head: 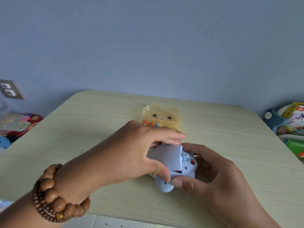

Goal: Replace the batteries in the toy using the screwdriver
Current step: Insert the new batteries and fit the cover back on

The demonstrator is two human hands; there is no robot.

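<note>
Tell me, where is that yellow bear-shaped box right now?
The yellow bear-shaped box lies on the table, toward its far edge near the middle of the head view, just beyond the left hand working on the pale blue toy.

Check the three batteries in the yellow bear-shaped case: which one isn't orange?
The rightmost battery in the translucent yellow bear-shaped plastic case is blue and white. The two batteries to its left are orange-red.

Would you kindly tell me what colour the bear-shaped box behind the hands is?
The bear-shaped box is translucent yellow-orange, shown in the head view.
</note>
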